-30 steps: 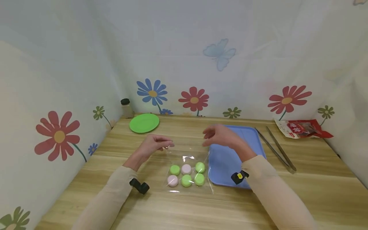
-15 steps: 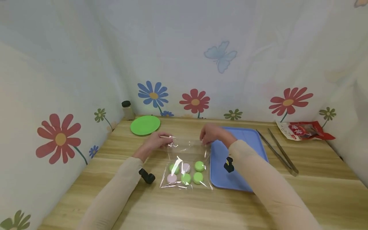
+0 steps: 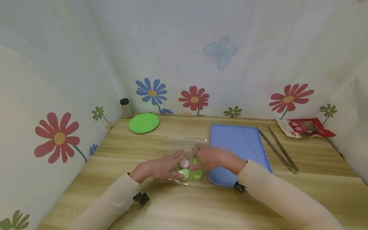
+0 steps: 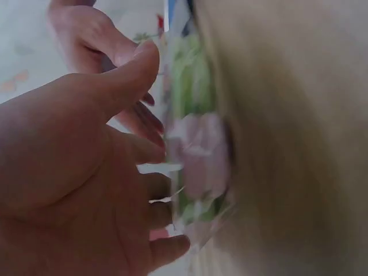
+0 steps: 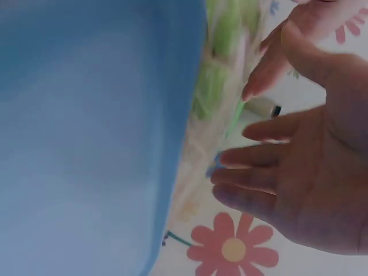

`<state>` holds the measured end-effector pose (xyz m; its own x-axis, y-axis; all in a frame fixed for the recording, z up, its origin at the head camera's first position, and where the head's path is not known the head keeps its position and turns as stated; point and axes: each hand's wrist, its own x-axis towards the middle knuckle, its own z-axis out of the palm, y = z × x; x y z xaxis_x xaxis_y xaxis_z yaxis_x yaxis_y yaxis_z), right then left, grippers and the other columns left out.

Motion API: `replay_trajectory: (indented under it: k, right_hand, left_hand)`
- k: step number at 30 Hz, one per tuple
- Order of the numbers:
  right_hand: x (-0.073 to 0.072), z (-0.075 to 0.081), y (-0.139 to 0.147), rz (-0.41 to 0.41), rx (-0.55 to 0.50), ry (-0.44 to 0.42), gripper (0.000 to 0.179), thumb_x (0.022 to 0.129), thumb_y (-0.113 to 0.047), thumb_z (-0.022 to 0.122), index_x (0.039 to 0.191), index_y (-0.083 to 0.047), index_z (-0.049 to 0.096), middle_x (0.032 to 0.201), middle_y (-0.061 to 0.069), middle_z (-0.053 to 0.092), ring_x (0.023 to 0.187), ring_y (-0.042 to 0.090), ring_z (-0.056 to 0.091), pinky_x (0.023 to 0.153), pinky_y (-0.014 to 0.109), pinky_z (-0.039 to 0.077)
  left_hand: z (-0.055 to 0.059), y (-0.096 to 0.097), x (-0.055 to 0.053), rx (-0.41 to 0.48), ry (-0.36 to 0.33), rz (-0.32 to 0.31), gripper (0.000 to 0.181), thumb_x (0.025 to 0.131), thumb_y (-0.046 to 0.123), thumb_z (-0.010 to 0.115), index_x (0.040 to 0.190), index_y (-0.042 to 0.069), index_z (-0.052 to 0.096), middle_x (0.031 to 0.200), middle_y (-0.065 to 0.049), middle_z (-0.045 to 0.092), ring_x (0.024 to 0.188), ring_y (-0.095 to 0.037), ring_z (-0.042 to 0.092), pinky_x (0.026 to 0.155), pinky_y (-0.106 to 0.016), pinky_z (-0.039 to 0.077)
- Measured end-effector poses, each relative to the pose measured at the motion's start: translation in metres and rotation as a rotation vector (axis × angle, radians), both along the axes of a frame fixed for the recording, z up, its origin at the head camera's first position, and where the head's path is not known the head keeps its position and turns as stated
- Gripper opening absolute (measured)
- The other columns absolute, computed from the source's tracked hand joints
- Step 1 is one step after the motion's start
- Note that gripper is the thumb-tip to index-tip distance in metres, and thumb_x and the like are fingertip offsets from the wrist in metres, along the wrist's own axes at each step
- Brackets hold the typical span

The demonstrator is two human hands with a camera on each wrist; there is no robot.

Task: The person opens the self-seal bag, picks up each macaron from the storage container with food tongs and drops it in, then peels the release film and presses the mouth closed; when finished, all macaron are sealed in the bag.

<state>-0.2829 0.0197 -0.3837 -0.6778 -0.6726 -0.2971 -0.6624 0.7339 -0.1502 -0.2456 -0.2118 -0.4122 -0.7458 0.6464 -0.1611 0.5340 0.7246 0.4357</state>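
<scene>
A clear plastic bag (image 3: 184, 142) lies on the wooden table with several green macarons (image 3: 197, 174) and a pink macaron (image 3: 184, 164) showing inside. My left hand (image 3: 165, 166) is spread over the bag's left part, fingers extended and covering some of the macarons. From the other side my right hand (image 3: 208, 158) reaches over the right part, its fingers also extended. The left wrist view has the fingertips right at the bag's upper surface, close to a blurred pink macaron (image 4: 201, 155). In the right wrist view, the right fingers are straight and slightly apart, holding nothing.
Right beside the bag lies a blue tray (image 3: 235, 137). Metal tongs (image 3: 281, 150) rest beyond the tray, and a red and white packet (image 3: 304, 127) sits at the back right. A green plate (image 3: 144, 123) and a black-capped jar (image 3: 126, 108) stand at the back left.
Both hands have left the bag's far edge and moved toward me, over the macarons. The bag's raised far end now lies flat.
</scene>
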Motion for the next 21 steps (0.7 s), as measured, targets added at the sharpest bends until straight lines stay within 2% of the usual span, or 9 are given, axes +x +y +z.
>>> replay_trajectory:
  k: [2, 4, 7, 12, 15, 17, 21]
  right_hand:
    - [0.011, -0.001, 0.0, 0.021, 0.055, -0.025, 0.086, 0.099, -0.059, 0.051, 0.157, 0.0, 0.025, 0.162, 0.021, 0.021, 0.148, 0.036, 0.022, 0.118, 0.048, 0.025]
    - [0.015, -0.005, -0.001, 0.036, 0.088, -0.013, 0.084, 0.1, -0.059, 0.047, 0.157, -0.002, 0.024, 0.163, 0.019, 0.02, 0.149, 0.035, 0.021, 0.119, 0.049, 0.024]
    - [0.014, -0.013, -0.003, 0.053, 0.086, 0.004, 0.082, 0.101, -0.057, 0.046, 0.156, 0.0, 0.025, 0.162, 0.019, 0.022, 0.148, 0.037, 0.023, 0.118, 0.052, 0.024]
    - [0.003, -0.02, -0.005, 0.057, 0.054, -0.034, 0.08, 0.102, -0.055, 0.045, 0.157, -0.001, 0.022, 0.164, 0.019, 0.017, 0.149, 0.037, 0.019, 0.117, 0.057, 0.023]
    - [-0.003, -0.02, -0.004, 0.055, 0.033, -0.064, 0.08, 0.103, -0.054, 0.045, 0.158, -0.001, 0.02, 0.164, 0.02, 0.014, 0.15, 0.038, 0.015, 0.118, 0.058, 0.02]
    - [-0.004, -0.019, -0.003, 0.045, 0.004, -0.085, 0.08, 0.103, -0.052, 0.045, 0.158, 0.0, 0.018, 0.164, 0.022, 0.013, 0.15, 0.038, 0.013, 0.118, 0.057, 0.019]
    - [-0.004, -0.015, 0.016, 0.027, -0.162, -0.107, 0.075, 0.106, -0.044, 0.044, 0.158, 0.003, 0.015, 0.163, 0.026, 0.007, 0.15, 0.04, 0.009, 0.119, 0.055, 0.016]
  left_hand:
    - [-0.001, 0.004, 0.007, -0.08, -0.015, -0.042, 0.088, 0.101, 0.05, 0.054, 0.158, -0.004, 0.013, 0.163, -0.027, 0.003, 0.151, -0.04, 0.002, 0.119, -0.057, 0.012]
    - [-0.002, 0.005, 0.008, -0.114, -0.003, -0.033, 0.086, 0.101, 0.049, 0.053, 0.157, -0.004, 0.014, 0.163, -0.028, 0.002, 0.151, -0.04, 0.0, 0.119, -0.058, 0.011]
    - [-0.007, 0.005, 0.005, -0.143, 0.003, -0.003, 0.085, 0.102, 0.047, 0.053, 0.157, -0.004, 0.014, 0.163, -0.028, 0.001, 0.151, -0.039, 0.001, 0.119, -0.058, 0.011]
    - [-0.014, 0.003, -0.001, -0.15, 0.001, 0.054, 0.086, 0.102, 0.05, 0.051, 0.158, -0.002, 0.012, 0.164, -0.027, -0.001, 0.151, -0.037, 0.0, 0.119, -0.058, 0.011]
    - [-0.015, 0.002, -0.004, -0.132, 0.002, 0.084, 0.087, 0.101, 0.053, 0.051, 0.159, 0.0, 0.014, 0.164, -0.025, 0.001, 0.152, -0.036, 0.0, 0.119, -0.059, 0.012]
    - [-0.016, -0.001, -0.006, -0.105, -0.016, 0.084, 0.088, 0.101, 0.054, 0.051, 0.159, 0.0, 0.013, 0.164, -0.025, 0.001, 0.152, -0.036, -0.001, 0.119, -0.06, 0.01]
    - [-0.018, -0.013, -0.011, 0.033, -0.045, 0.09, 0.087, 0.101, 0.052, 0.051, 0.159, 0.001, 0.011, 0.165, -0.022, 0.004, 0.151, -0.037, 0.0, 0.12, -0.056, 0.009]
